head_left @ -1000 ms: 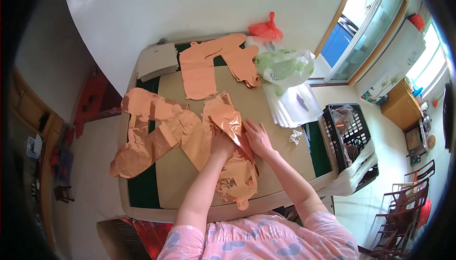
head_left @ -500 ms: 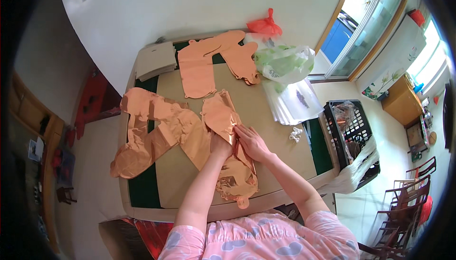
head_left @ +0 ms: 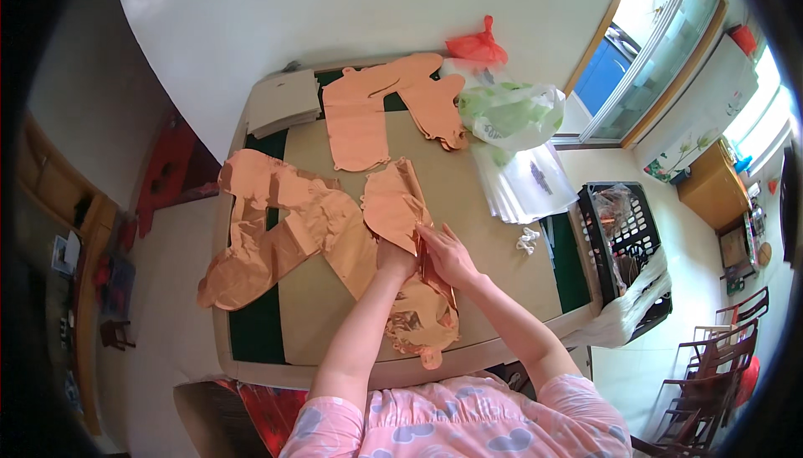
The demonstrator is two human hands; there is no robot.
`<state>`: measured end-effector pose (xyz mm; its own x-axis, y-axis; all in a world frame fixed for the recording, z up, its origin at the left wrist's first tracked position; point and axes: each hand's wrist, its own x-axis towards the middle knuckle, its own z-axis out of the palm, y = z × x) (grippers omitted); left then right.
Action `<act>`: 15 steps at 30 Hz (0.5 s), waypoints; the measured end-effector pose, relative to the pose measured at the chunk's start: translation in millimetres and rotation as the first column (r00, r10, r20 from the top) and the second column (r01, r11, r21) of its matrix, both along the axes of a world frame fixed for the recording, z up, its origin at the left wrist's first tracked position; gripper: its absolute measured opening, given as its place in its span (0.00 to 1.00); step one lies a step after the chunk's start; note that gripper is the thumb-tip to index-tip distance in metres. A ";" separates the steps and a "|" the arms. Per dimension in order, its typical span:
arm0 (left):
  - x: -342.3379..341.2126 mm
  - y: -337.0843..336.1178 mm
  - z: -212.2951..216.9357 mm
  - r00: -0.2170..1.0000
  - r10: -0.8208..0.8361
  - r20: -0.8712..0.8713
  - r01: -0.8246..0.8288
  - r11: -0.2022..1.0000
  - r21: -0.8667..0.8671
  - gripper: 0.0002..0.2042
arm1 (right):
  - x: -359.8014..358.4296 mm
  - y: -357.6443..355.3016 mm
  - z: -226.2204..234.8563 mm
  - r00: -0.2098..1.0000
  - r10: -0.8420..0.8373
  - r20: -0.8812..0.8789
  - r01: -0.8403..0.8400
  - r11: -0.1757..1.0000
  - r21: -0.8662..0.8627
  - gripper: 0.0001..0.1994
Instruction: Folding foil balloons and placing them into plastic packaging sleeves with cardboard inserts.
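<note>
A flat rose-gold foil balloon (head_left: 395,207) lies on the table in front of me, its upper part folded over. My left hand (head_left: 396,259) reaches in beneath the folded flap, which hides its fingers. On the flap's right edge rests my right hand (head_left: 449,257), fingers stretched out and slightly apart against the foil. The crinkled lower end (head_left: 422,324) of the balloon reaches toward the near table edge. To the left spreads another stretch of wrinkled rose-gold foil (head_left: 251,261), partly overlapping near my left hand.
More flat foil balloons (head_left: 355,127) lie at the far side, beside a stack of grey-brown sheets (head_left: 284,100). Clear plastic sleeves (head_left: 523,186), a green-white bag (head_left: 514,115), a red bag (head_left: 478,44) and small white pieces (head_left: 528,240) are at right. A black crate (head_left: 623,228) adjoins the table.
The view has shifted slightly. My right hand's fingers have spread a little and lifted at the flap's edge; my left hand stays under the fold.
</note>
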<state>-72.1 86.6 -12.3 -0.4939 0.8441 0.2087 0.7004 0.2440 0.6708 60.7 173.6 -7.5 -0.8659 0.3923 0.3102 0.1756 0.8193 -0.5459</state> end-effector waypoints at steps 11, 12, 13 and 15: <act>-4.5 2.1 -9.2 0.984 0.000 -0.179 -0.023 0.992 -0.127 0.27 | -7.8 18.9 -2.2 0.986 -0.112 0.121 0.097 0.987 0.128 0.24; -5.1 1.1 -14.6 0.984 0.002 -0.178 -0.025 0.991 -0.128 0.27 | -8.0 17.5 -1.5 0.988 -0.096 0.119 0.078 0.986 0.148 0.24; -5.8 -0.1 -20.0 0.986 0.022 -0.168 -0.039 0.994 -0.103 0.27 | -8.3 16.9 -1.8 0.988 -0.093 0.119 0.075 0.986 0.148 0.24; -1.4 2.4 -6.2 0.988 0.023 -0.155 -0.036 0.996 -0.076 0.27 | -3.9 21.4 -5.7 0.990 -0.052 0.131 0.019 0.971 0.238 0.24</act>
<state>-73.6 89.0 -18.5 -0.4860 0.8464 0.2176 0.7853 0.3137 0.5338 56.8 195.0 -13.2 -0.8931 0.3536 0.2782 0.2660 0.9137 -0.3073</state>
